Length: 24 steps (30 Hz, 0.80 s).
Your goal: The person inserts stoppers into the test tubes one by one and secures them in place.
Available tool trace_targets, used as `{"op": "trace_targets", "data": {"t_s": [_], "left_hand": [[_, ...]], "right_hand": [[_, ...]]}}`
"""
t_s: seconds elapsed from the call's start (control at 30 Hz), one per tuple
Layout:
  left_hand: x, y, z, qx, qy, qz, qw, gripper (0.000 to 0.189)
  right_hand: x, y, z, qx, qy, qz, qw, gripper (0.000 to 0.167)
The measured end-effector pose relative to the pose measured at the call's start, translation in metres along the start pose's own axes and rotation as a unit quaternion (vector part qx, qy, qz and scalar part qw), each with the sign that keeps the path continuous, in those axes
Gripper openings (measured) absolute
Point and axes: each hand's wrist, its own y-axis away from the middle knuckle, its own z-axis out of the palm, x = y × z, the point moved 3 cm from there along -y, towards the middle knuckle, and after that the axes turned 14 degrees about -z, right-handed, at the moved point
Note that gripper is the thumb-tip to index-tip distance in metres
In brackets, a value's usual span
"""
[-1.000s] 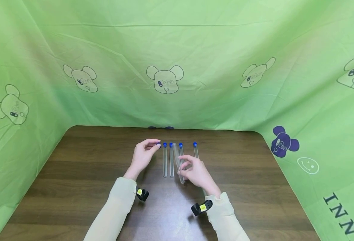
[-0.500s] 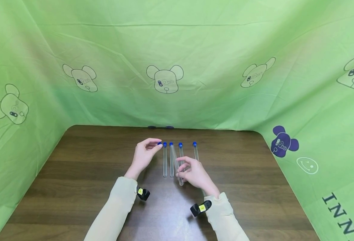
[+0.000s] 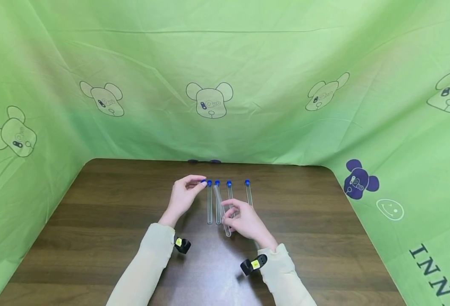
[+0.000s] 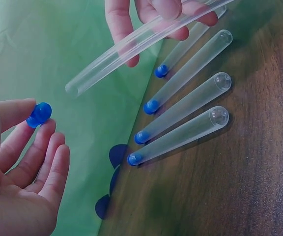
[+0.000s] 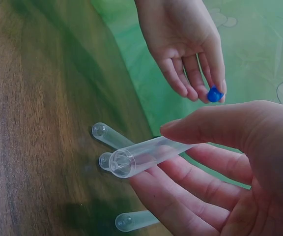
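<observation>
My left hand (image 3: 184, 195) pinches a small blue stopper (image 4: 41, 114) between thumb and index finger, the other fingers loosely curved below. In my right hand (image 3: 247, 221) is a clear, uncapped test tube (image 4: 127, 51), gripped between thumb and fingers around its lower half. Its open end points up and left toward the stopper, with a gap between the two in the left wrist view. The rounded bottom (image 5: 123, 163) faces the right wrist camera. In the head view the held tube overlaps part of a capped tube (image 3: 217, 184) lying on the table.
Several clear test tubes with blue stoppers, among them the leftmost tube (image 3: 209, 206) and the rightmost tube (image 3: 249, 193), lie side by side on the brown wooden table (image 3: 133, 263). My right hand partly hides some of them. Green cloth (image 3: 270, 136) surrounds the table's back and sides.
My right hand has moved slightly left, bringing the open end of the test tube nearer the stopper and tilting the tube more. My left hand has shifted only slightly right, still pinching the stopper.
</observation>
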Motion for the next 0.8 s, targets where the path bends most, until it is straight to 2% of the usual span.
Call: {"op": "trace_targets", "data": {"t_s": [0.53,0.8], "left_hand": [[0.002,0.005,0.002,-0.007,-0.014,-0.015,0.9998,0.025],[0.002,0.004,0.003,-0.010,-0.019,-0.014,0.9997,0.023]], "right_hand": [[-0.001,0.001,0.008,-0.039,-0.008,-0.012,0.9991,0.045],[-0.003,0.002,0.011,-0.043,-0.017,-0.008,0.9989,0.046]]}}
